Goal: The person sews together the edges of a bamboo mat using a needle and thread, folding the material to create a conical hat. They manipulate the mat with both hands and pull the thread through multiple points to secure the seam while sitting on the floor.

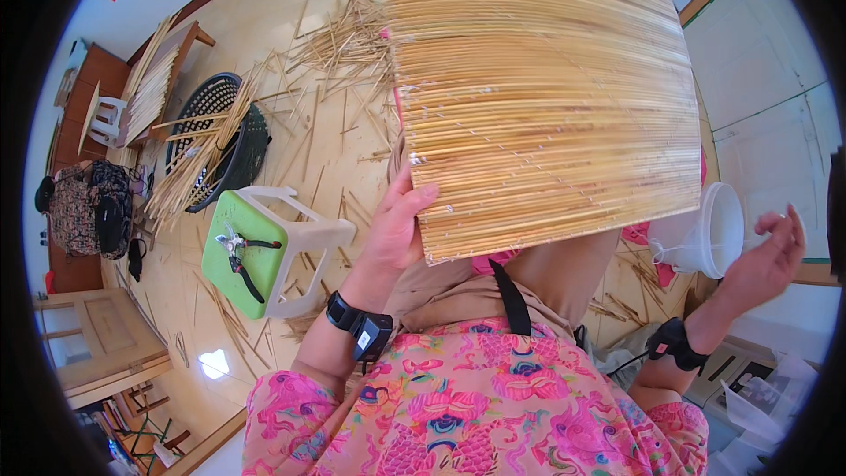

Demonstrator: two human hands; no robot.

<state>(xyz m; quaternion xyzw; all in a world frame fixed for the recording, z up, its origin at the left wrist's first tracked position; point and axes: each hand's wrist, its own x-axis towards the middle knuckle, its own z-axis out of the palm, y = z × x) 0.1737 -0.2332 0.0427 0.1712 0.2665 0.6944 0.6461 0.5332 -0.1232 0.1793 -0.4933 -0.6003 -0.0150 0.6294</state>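
A large panel of thin straw-coloured sticks (546, 97), laid side by side and tied with fine white thread, tilts up over my lap. My left hand (405, 216) grips its lower left edge, thumb on the front face and fingers behind. Off to the right, my right hand (767, 256) is raised away from the panel, beside a white bucket (724, 227). Its fingers are curled together; whatever they pinch is too fine to make out. White string shows at the bucket's side.
Left of me stands a green-topped stool (220, 251) with pruning shears (236, 256) on it. Behind it, a dark plastic basket (208, 106) holds long sticks. Loose sticks (352, 40) litter the floor. A bag (88, 207) lies at far left.
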